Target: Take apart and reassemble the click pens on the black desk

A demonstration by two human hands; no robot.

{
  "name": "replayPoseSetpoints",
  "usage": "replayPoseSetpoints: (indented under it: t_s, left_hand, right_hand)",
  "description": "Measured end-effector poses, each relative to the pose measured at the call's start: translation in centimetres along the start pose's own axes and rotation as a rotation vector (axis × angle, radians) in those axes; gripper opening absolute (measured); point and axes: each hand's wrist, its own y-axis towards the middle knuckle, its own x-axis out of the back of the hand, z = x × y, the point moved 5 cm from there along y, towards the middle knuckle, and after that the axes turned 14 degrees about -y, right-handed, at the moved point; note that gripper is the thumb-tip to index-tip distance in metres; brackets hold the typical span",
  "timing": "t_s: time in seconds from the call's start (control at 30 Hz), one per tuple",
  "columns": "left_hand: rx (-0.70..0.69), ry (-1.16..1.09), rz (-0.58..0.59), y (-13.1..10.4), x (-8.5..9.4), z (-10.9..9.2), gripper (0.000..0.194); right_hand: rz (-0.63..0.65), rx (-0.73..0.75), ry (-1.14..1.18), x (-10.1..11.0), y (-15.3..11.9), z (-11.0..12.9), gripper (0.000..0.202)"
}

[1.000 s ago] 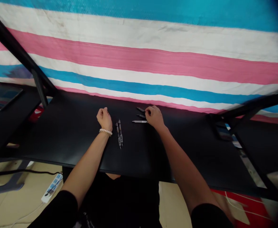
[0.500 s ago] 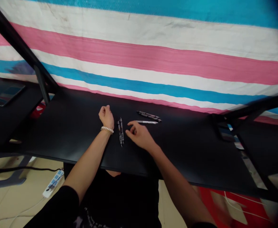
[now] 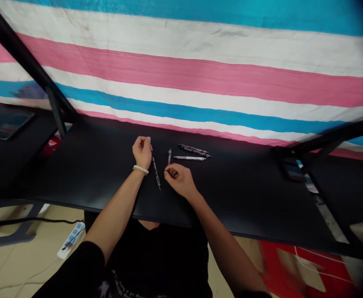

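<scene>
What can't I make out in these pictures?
In the head view:
Slim greyish pen in the bare right hand: lower end hidden by that hand.
Bare left hand: its curl hides whether it holds anything.
Black cloth shirt: white lettering too small and blurred to read.
Striped blue, white and pink sheet: top cut off by frame edge.

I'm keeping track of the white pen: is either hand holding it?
No, the white pen lies on the table, just beyond the right hand.

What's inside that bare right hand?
A slim, grey, plastic-looking pen pokes out beyond the curled, bare right hand; its other end, and anything else deep inside, is covered.
</scene>
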Motion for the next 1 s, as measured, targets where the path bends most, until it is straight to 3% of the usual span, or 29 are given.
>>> replayPoseSetpoints:
  t_s: [0.1,0.2,0.3,0.47,0.6,0.67,0.83,1.0]
  left_hand:
    - [-0.041,0.034,0.202,-0.6,-1.2,-0.4,0.017]
    - [0.182,-0.083,0.3,-1.1,-2.0,0.5,0.036]
    - [0.33,-0.179,0.326,-1.2,-2.3,0.8,0.04]
    - [0.347,-0.203,0.276,-0.8,-2.0,0.4,0.035]
    - [0.354,-0.155,0.237,-0.9,-1.8,0.6,0.035]
    - [0.368,-0.147,0.192,-1.0,-1.7,0.8,0.034]
    - [0.387,-0.212,0.035,-1.3,-1.2,0.9,0.023]
    - [0.388,-0.298,-0.003,-1.0,-1.0,1.0,0.015]
  right_hand:
    - [-0.062,-0.104,0.378,0.6,0.7,-0.7,0.017]
    - [-0.022,-0.107,0.598,0.9,1.8,0.1,0.021]
    - [0.045,-0.051,0.7,0.3,2.9,1.0,0.023]
    - [0.04,-0.142,0.855,-1.7,3.3,-0.2,0.033]
    - [0.051,-0.211,0.79,-2.7,2.7,-1.1,0.036]
    - [-0.009,-0.199,0.681,-2.6,2.4,-1.1,0.036]
    - [-0.361,-0.09,0.342,-1.0,1.9,-0.4,0.022]
    - [-0.317,-0.16,0.491,-1.5,2.4,-1.1,0.029]
